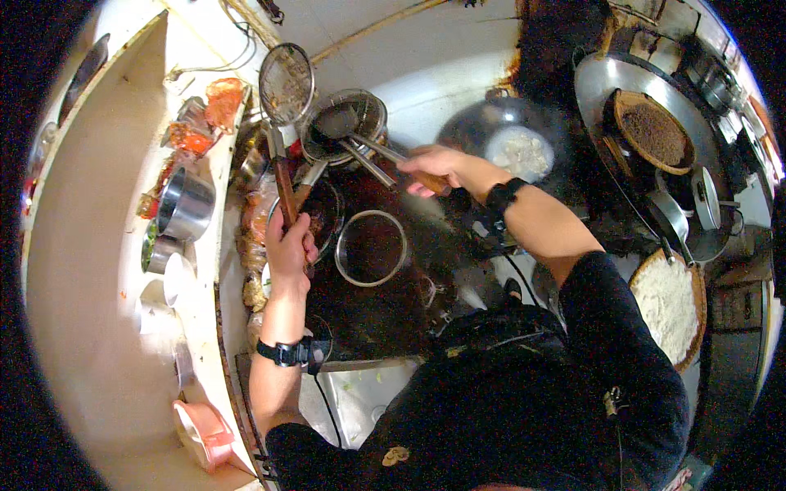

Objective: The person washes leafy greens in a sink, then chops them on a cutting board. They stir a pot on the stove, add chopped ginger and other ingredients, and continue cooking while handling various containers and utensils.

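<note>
My left hand (pixel 292 247) is closed around the wooden handle of a round mesh strainer (pixel 287 86), which is raised at the upper left with brownish bits in its mesh. In my right hand (pixel 433 169) is the wooden handle of a ladle (pixel 336 121). The ladle's bowl lies over a wire strainer and round pot (pixel 379 132) at the upper middle. A second metal handle rests just below the ladle's shaft. Behind my right hand, a dark wok (pixel 470 116) holds pale pieces in whitish liquid (pixel 522 153).
Metal pots (pixel 186 205) and a pink container (pixel 206 429) line the left shelf. A glass-like ring (pixel 371 248) lies on the dark worktop. At right are a large wok (pixel 605 77), a basket of brown grains (pixel 654 135), metal pans (pixel 672 215) and a basket of white powder (pixel 666 304).
</note>
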Demonstrator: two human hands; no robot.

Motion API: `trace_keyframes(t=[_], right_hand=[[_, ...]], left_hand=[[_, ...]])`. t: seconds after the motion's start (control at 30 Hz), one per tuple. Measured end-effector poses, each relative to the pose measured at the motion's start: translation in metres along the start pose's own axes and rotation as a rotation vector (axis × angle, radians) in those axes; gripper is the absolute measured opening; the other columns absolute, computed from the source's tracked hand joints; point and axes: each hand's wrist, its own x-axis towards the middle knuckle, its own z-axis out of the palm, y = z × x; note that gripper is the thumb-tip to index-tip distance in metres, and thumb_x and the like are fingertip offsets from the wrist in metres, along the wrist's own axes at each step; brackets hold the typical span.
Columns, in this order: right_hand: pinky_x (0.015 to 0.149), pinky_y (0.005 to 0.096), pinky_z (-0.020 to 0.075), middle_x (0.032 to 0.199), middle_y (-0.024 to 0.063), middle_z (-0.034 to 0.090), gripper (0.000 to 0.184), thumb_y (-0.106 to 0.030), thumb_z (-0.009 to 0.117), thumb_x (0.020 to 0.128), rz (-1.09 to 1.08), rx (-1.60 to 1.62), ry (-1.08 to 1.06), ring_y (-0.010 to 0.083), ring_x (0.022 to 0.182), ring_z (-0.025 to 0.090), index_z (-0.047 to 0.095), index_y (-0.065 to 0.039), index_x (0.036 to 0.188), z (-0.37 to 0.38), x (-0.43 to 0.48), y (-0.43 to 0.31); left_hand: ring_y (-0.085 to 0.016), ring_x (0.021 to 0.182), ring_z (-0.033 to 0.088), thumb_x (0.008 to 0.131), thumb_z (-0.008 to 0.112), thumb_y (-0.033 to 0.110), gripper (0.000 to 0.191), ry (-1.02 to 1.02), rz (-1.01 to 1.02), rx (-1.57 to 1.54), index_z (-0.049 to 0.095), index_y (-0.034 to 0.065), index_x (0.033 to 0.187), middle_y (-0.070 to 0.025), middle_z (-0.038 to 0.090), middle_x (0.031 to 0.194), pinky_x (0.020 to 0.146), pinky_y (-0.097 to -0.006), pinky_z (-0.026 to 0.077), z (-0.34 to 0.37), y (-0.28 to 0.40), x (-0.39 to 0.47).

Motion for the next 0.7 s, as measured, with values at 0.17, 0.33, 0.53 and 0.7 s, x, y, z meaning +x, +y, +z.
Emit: trace_keyframes(t=[0.17,0.33,0.53,0.7], right_hand=[[0.044,0.0366,0.0526,0.069,0.0116,0.063,0.033,-0.01,0.054,0.088,-0.133,-0.713,0.227,0.0202,0.048,0.061,0.057,-0.003,0.12,0.012,-0.044,-0.05],[0.075,0.0467,0.0545,0.088,0.0204,0.068,0.05,-0.017,0.057,0.086,-0.446,-1.334,0.439,0.0402,0.079,0.067,0.055,-0.013,0.135,-0.111,-0.115,-0.053],[0.041,0.0338,0.0502,0.074,0.0126,0.066,0.059,-0.002,0.059,0.079,0.221,-1.237,0.139,0.0185,0.047,0.06,0.051,-0.012,0.137,-0.226,-0.212,-0.06],[0.047,0.0422,0.0498,0.071,0.014,0.064,0.039,0.001,0.056,0.077,0.565,-1.094,0.101,0.0238,0.057,0.063,0.061,-0.003,0.116,-0.329,-0.212,0.004]], left_hand=[[-0.004,0.048,0.04,0.094,0.058,0.003,0.044,0.017,0.043,0.014,0.049,0.0107,0.136,0.0032,0.047,0.07,0.036,-0.0199,0.03,-0.015,-0.008,-0.024],[-0.003,0.045,0.037,0.095,0.055,0.002,0.041,-0.014,0.005,0.077,0.049,0.012,0.135,0.0031,0.047,0.068,0.034,-0.0198,0.029,0.004,-0.016,-0.037],[-0.005,0.047,0.039,0.094,0.058,0.004,0.042,-0.32,-0.226,-0.006,0.048,0.0126,0.133,0.0039,0.044,0.067,0.037,-0.0208,0.029,0.11,-0.034,-0.032],[-0.005,0.048,0.038,0.093,0.059,0.005,0.048,-0.489,-0.439,-0.009,0.045,0.0135,0.138,0.0036,0.043,0.072,0.039,-0.0231,0.029,0.231,-0.128,0.007]])
